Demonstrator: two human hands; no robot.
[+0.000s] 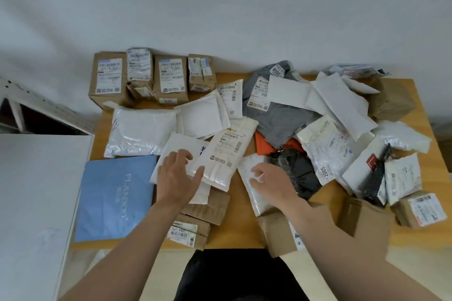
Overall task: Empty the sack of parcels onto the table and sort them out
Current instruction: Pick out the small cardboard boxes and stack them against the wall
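Covering the wooden table (244, 230), parcels sit heaped (342, 105) at right. Four cardboard boxes (107, 80) line the far left and a blue flat package (115, 198) lies near left. The left hand (179, 173) rests flat, fingers spread, on a white padded mailer (176, 144). The right hand (269, 179) lies bent-fingered on a white plastic parcel (259, 200); whether it grips cannot be told.

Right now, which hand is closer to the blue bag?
Left. The left hand rests on a white parcel just right of the blue bag; the right hand is farther right.
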